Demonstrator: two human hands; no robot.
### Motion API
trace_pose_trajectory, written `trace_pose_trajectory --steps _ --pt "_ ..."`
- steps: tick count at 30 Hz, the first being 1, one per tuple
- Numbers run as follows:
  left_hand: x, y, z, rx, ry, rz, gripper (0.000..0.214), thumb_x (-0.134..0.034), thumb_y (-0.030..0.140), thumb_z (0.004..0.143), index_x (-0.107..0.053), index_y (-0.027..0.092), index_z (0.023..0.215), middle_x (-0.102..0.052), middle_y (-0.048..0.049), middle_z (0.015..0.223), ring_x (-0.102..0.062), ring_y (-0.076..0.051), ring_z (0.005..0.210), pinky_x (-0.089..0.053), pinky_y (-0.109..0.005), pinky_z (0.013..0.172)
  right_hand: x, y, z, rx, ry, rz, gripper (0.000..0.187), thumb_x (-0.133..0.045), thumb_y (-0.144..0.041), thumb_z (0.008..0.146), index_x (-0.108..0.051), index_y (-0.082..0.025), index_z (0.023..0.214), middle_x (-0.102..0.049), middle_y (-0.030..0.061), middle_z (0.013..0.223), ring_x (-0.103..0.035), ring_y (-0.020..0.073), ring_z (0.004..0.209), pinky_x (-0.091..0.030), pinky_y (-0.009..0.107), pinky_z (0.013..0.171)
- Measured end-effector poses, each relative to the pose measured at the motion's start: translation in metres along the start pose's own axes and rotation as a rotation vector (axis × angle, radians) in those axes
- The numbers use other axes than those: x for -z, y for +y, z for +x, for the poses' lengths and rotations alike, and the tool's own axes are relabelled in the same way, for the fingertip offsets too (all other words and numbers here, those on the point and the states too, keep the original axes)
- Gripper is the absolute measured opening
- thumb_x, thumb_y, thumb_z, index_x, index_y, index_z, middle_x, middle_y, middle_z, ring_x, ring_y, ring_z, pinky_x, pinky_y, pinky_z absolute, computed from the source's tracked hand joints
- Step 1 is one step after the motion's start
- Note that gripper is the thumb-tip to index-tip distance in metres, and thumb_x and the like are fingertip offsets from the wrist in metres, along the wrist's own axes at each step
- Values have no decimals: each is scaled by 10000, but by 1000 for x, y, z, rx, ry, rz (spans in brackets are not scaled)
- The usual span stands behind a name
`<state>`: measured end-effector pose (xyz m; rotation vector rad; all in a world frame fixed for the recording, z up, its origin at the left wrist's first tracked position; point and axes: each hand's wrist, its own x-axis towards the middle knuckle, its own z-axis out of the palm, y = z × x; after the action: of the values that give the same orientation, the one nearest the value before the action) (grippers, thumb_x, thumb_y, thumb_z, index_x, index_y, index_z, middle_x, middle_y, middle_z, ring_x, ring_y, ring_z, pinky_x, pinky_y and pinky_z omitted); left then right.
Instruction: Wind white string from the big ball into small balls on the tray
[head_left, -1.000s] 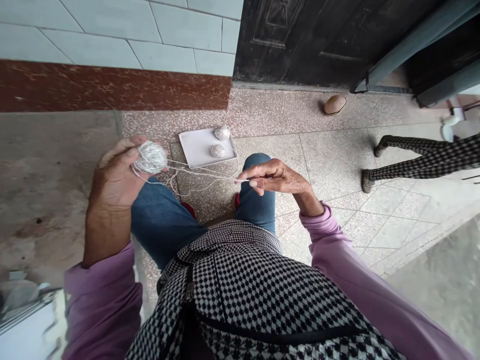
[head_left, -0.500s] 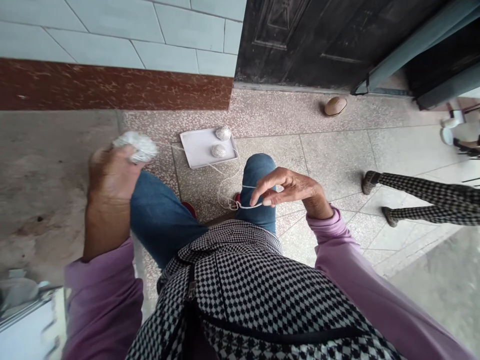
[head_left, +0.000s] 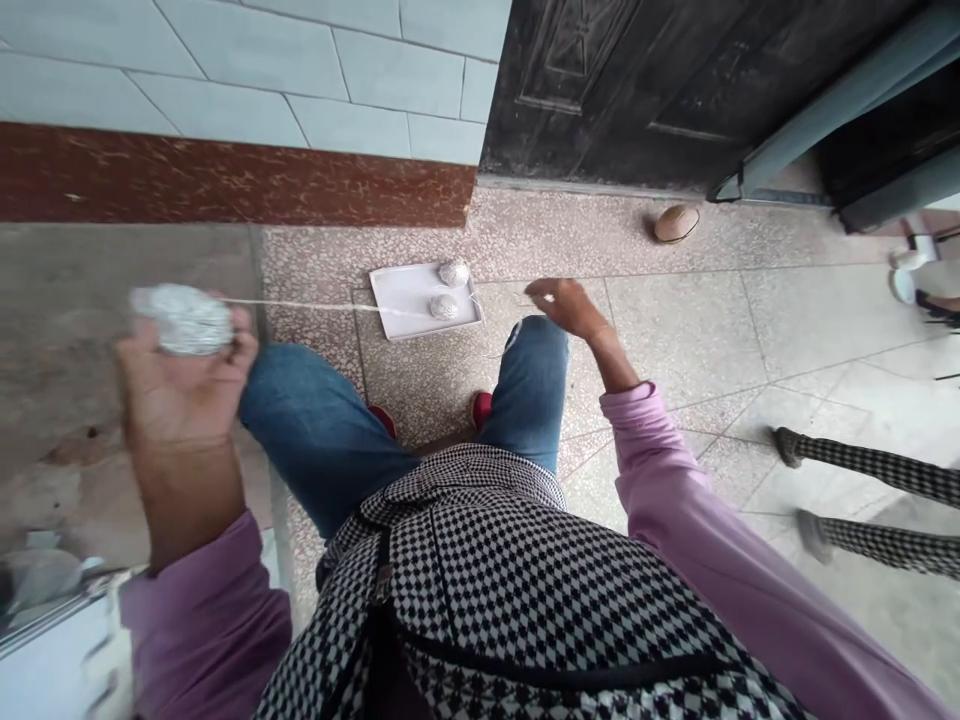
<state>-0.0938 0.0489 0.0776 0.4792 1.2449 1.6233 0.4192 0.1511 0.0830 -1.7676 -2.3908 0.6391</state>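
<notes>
We are clutching a ball of silvery thread (head_left: 184, 320) in our clenched left hand (head_left: 176, 395) out over the concrete floor (head_left: 75, 300), its strand (head_left: 300, 304) pulling taut toward a white tray (head_left: 397, 290) carrying two smaller balls (head_left: 443, 306). Our blurred right hand (head_left: 570, 308) is swinging up past our knee (head_left: 532, 350), and we cannot tell whether it is pinching any thread.
</notes>
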Motion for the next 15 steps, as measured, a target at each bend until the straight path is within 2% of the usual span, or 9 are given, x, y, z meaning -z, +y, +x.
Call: trace_pose_trajectory --steps 1,3,6,9,12,15 --pt "-8 -13 -1 58 -4 19 436 -1008 581 883 -832 289 1155 -953 -36 1268 -856 -239 1097 -694 -271 769 -9 -11 0 78 -19 156 332 -688 -145 1215 -993 -141 1345 -962 197 1414 -882 333 1333 -685 442 1161" --pt "-27 -40 -8 138 -40 57 463 -1032 559 828 -825 252 1107 -957 -86 1187 -810 -227 860 -605 -290 635 -33 -43 -3 176 -56 463 292 -738 -235 1252 -965 -153 1417 -939 178 1509 -865 310 1372 -698 406 1122" --pt "-53 -74 -26 204 -232 88 506 -1092 533 833 -841 239 1160 -967 -118 1172 -793 -212 740 -507 -295 567 -74 -97 -8 240 -84 746 390 -823 -339 1272 -879 -191 1629 -858 169 1717 -832 299 1478 -706 341 1061" --pt "-62 -95 -38 182 -371 62 562 -1152 549 878 -854 221 1223 -932 -90 1068 -755 -185 688 -450 -291 554 -110 -135 -15 225 -130 929 535 -885 -383 1277 -790 -223 1778 -830 155 1762 -829 300 1523 -713 300 997" --pt "-58 -105 -41 157 -445 37 620 -1191 558 900 -852 211 1286 -910 -66 1052 -787 -191 751 -512 -281 596 -131 -145 -23 149 -135 1006 573 -909 -357 1263 -774 -239 1807 -835 153 1750 -844 302 1510 -715 282 927" --pt "-56 -104 -45 175 -457 57 689 -1228 558 824 -881 219 1314 -936 -99 1173 -870 -259 911 -665 -315 669 -141 -138 -31 77 -102 1046 616 -917 -285 1227 -760 -220 1819 -824 173 1770 -823 330 1582 -744 305 963"
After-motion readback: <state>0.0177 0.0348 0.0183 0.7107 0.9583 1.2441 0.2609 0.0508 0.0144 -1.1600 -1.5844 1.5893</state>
